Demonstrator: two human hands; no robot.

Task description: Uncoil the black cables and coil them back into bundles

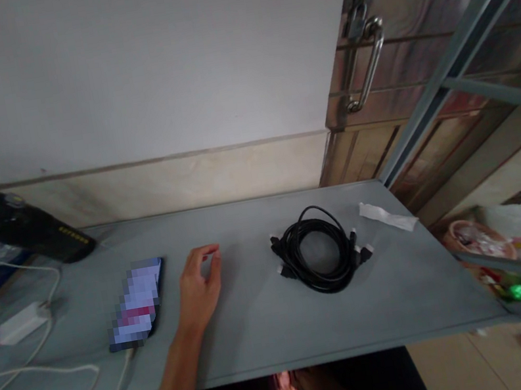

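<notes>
My left hand [200, 281] rests over the grey table between a phone and a coil of black cable. Its fingers are loosely curved, with a gap inside the bend of thumb and forefinger, and nothing shows in them. Just left of it lies the phone [136, 305], screen lit and blurred, with a white cable plugged into its lower end. To the right, apart from the hand, sits the coiled black cable [297, 268] with several connector ends sticking out. Under the table edge, a dim shape looks like my right hand [317, 388]; its fingers cannot be made out.
A crumpled white paper strip [388, 216] lies at the table's [265, 340] right. At left are a black bottle-like object [41, 228], a white adapter [22, 324] and loose white cables. A metal frame [456, 49] and a basket [461, 231] with plastic bags stand at right.
</notes>
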